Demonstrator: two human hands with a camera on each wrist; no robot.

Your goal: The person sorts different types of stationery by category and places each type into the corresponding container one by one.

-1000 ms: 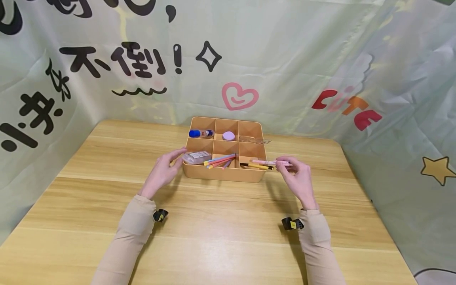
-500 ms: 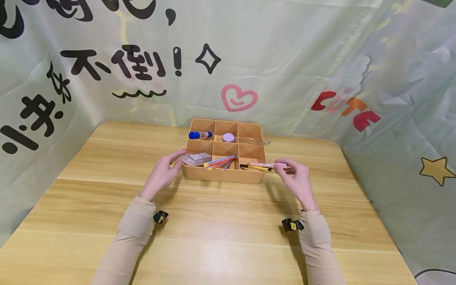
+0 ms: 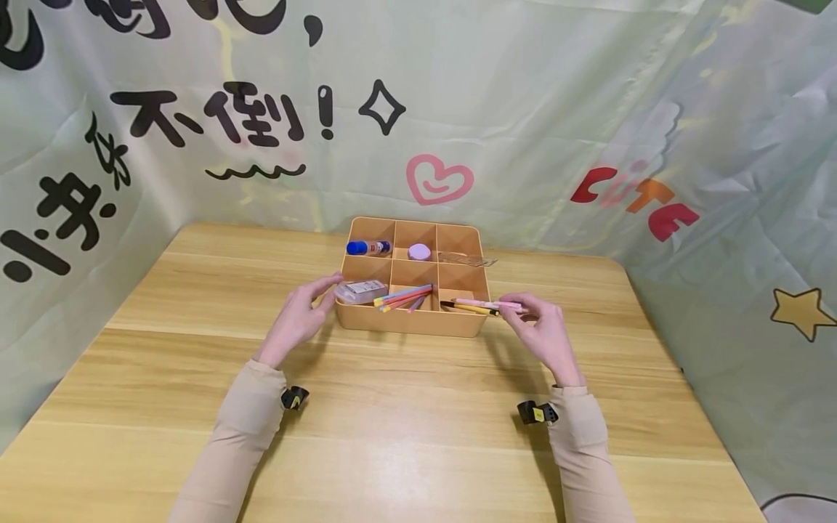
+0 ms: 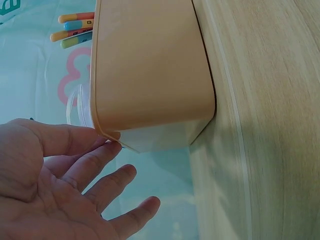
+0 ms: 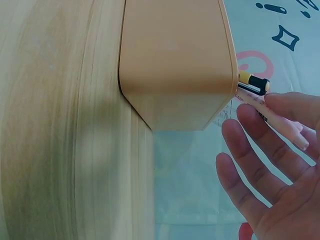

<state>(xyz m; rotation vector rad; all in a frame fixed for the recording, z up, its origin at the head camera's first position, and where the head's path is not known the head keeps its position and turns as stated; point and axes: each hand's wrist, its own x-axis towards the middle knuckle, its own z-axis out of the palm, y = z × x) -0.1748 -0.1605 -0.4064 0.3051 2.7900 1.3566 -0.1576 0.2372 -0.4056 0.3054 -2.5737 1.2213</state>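
Note:
A tan box with six compartments (image 3: 405, 322) stands toward the back of the table. My left hand (image 3: 296, 321) pinches its front left rim corner between thumb and index finger, the other fingers spread in the left wrist view. At the box's right side, my right hand (image 3: 541, 333) holds a pink pen (image 3: 472, 301) by its end between thumb and fingers. The pen's other end reaches into the front right compartment. Just beside it a yellow-and-black pen (image 5: 254, 82) leans over the rim. Several colourful markers (image 3: 400, 296) lean in the front middle compartment.
A clear plastic case (image 3: 362, 291) sits in the front left compartment. Behind are a blue-capped glue stick (image 3: 368, 248), a round purple item (image 3: 419, 252) and a clear ruler (image 3: 467, 259) jutting over the right side. A printed cloth backdrop (image 3: 523, 109) hangs behind the wooden table (image 3: 405, 436).
My right hand has moved slightly left and down, bringing the pink pen lower and further over the front right compartment, close beside the yellow-and-black pen. My left hand stays at the box corner.

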